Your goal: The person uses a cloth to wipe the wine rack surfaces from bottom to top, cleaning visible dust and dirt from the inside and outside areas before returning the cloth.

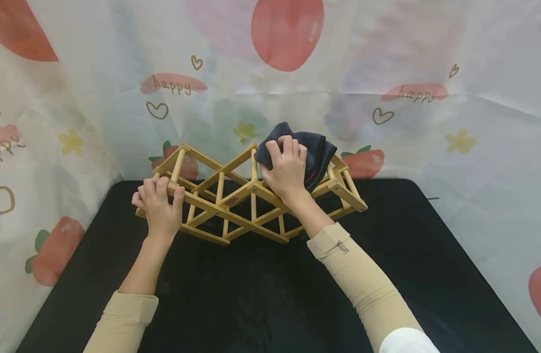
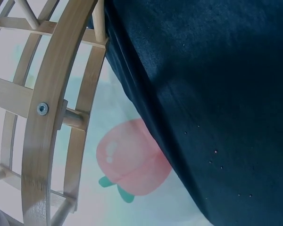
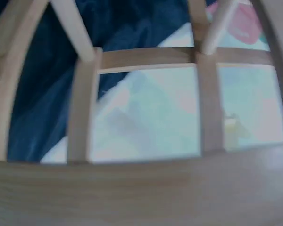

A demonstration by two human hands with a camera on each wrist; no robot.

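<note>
A wooden lattice rack (image 1: pixel 255 187) of crossed slats and round dowels stands tilted across the back of the black table. At its left end, my left hand (image 1: pixel 159 208) grips the frame, fingers bent over the top slat. My right hand (image 1: pixel 285 169) holds a bunched dark blue cloth (image 1: pixel 316 149) with black edging against the upper slats right of the rack's middle. Close up in the left wrist view is a rack slat (image 2: pixel 42 141) with a metal screw. The right wrist view shows blurred slats (image 3: pixel 132 188); neither hand's grip is clear there.
The black-covered table (image 1: pixel 261 294) extends from the rack toward me. Behind it and along both sides hangs a pale curtain (image 1: pixel 297 108) printed with fruit, hearts and "happy"; the rack's far side is close to the curtain.
</note>
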